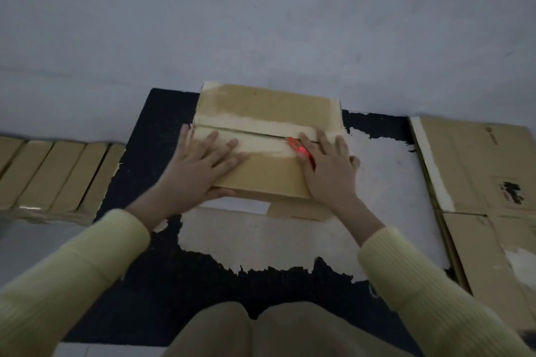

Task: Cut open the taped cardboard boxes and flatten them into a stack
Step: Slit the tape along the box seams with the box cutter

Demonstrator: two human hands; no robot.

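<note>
1. A closed brown cardboard box [261, 107] with pale strips of torn tape across its top sits in the middle of a black floor mat [162, 269] that is worn through to white in large patches, directly in front of the kneeling person.
2. The left hand [200, 165] lies flat on the near left part of the box top. Its fingers are straight and spread, and its thumb hooks over the near edge.
3. The right hand [330, 171] rests on the near right part of the top and holds a red utility knife [298, 148] at its thumb side, with the other fingers stretched forward over the cardboard.
4. The knife's tip meets the centre seam [246, 130] between the two top flaps, which shows as a dark slit.
5. Flattened brown cardboard sheets [470, 159] lie stacked to the right, at the mat's edge.
6. A row of brown cardboard pieces [58, 174] stands to the left on the grey floor [261, 23].
7. Both arms wear pale yellow ribbed sleeves [435, 284].
</note>
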